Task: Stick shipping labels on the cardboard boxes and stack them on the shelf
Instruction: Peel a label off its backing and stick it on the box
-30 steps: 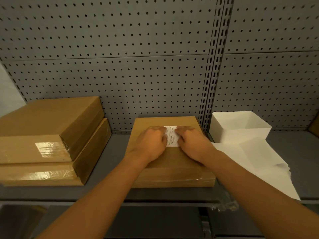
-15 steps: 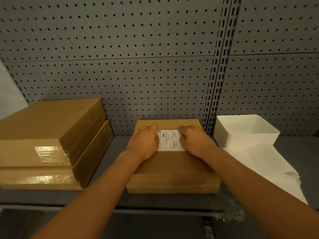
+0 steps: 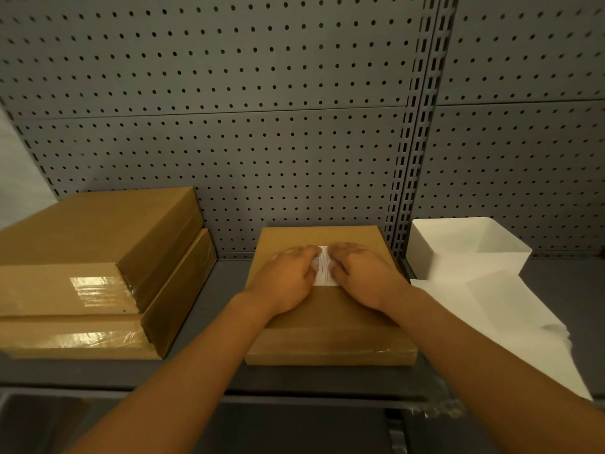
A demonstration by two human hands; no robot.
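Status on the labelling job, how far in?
Done: two cardboard boxes stacked at the shelf's left; no labels visible on them. In hand: left hand and right hand pressing a shipping label onto the middle box. Left: stacking that box.

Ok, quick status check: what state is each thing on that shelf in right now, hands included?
Label: on the middle box, mostly covered by both hands.
Middle box: closed, flat on the shelf, taped front edge.
Left hand: pressing on the label.
Right hand: pressing on the label.
Left boxes: two stacked, closed, taped.
Bin: upright, nothing visible inside.
White sheets: lying loose, overhanging the shelf edge.
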